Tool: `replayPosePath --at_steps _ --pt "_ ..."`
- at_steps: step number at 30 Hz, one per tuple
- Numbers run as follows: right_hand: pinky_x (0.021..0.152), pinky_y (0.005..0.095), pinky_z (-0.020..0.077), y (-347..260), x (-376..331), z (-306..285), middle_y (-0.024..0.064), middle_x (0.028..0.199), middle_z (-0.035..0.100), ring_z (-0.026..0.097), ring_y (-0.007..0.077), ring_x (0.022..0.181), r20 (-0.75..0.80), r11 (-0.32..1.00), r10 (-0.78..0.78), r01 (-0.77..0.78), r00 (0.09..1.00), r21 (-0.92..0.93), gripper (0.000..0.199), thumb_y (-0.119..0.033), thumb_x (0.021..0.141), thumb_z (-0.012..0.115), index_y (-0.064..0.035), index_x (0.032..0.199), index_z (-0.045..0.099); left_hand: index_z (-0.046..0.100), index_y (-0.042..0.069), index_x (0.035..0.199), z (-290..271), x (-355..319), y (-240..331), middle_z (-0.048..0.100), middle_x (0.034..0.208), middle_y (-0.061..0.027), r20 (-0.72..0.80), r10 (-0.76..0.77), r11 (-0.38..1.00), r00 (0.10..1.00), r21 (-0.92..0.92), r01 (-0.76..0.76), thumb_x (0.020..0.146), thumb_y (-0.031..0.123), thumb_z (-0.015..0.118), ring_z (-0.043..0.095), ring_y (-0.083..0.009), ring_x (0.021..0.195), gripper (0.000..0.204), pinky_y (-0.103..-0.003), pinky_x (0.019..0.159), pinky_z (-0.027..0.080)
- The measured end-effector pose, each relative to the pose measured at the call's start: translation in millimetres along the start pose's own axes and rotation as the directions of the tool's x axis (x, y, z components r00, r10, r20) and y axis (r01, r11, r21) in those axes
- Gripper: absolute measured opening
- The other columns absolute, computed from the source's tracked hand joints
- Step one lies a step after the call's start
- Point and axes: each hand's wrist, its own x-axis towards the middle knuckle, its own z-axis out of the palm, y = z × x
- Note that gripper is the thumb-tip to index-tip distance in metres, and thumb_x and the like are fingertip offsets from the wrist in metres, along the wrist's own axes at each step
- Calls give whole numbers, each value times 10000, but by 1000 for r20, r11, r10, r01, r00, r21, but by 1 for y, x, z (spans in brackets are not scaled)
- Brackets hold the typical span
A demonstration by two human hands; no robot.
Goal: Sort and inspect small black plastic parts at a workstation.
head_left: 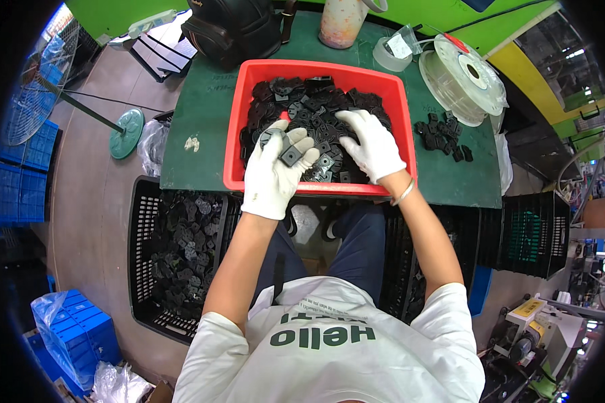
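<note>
A red plastic bin [235,144] on the table is filled with small black plastic parts [316,111]. My left hand [275,174], in a white glove, is turned palm up over the bin's near left side. Its fingers curl around a black plastic part [292,156] with a small hole; another dark piece shows by the thumb. A small red spot sits by the fingertips, and I cannot make out what it is. My right hand [373,148], also gloved, hovers at the bin's right side with thumb and fingers apart. Nothing shows between them.
The green table [195,151] also bears loose black parts [444,136], a spool [462,77], a tape roll [391,55], a tumbler [341,25] and a black backpack [234,30]. Black crates [141,248] stand below it. A fan [44,80] is at left.
</note>
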Motion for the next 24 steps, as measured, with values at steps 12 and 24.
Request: replayPosePath --at_steps 12,24 --pt "704 339 513 11 3 5 153 926 652 653 209 792 329 638 553 -643 766 424 304 -203 896 509 -7 1119 574 478 21 1155 -8 8 1 551 1065 -215 -56 -107 981 993 -172 96 959 258 459 584 -302 876 308 -391 695 514" --pt "742 301 537 -10 -9 -7 192 1079 606 648 225 871 549 -143 415 -544 726 827 375 -118 927 508 73 1240 430 458 26 1205 0 9 1 524 1134 -187 -106 -117 990 988 -95 107 955 429 419 561 -295 938 476 -401 736 518"
